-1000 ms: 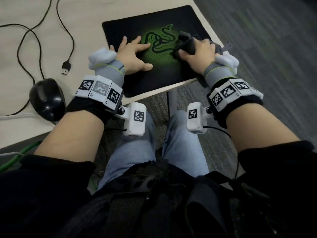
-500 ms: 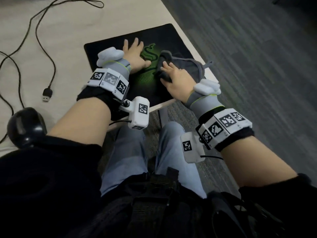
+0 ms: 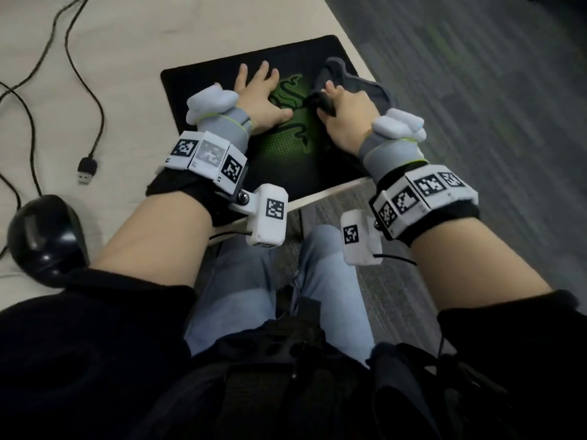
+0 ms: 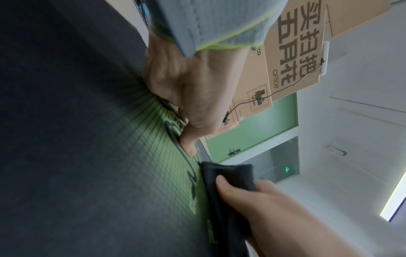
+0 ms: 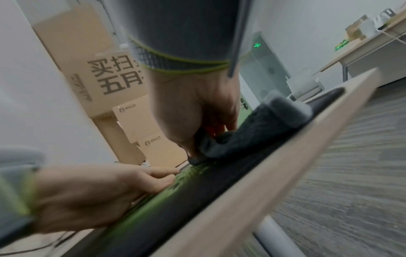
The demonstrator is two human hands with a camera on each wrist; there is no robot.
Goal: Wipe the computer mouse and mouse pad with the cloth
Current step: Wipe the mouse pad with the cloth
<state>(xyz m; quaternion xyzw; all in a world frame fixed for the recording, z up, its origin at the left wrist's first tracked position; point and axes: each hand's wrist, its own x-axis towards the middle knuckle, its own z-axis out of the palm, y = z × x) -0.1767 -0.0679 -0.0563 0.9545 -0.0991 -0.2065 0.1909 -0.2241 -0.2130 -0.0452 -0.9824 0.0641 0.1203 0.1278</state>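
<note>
Left grip [image 3: 260,96]: my fingers spread flat, pressing the mouse pad [image 3: 222,81] down near its middle.
Right grip [image 3: 344,114]: curled round the bunched dark cloth [image 3: 359,85], holding it against the pad's right part (beside the green snake print).
Mouse pad: flat at the counter [image 3: 133,52] corner.
Mouse [image 3: 44,239]: black, on the counter well left of the pad, untouched.

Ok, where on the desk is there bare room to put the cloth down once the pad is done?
Bare tabletop lies between the mouse pad and the black cable with its USB plug. The pad itself is crowded: left hand pressing flat, right hand gripping the cloth. The mouse fills the near-left corner.
</note>
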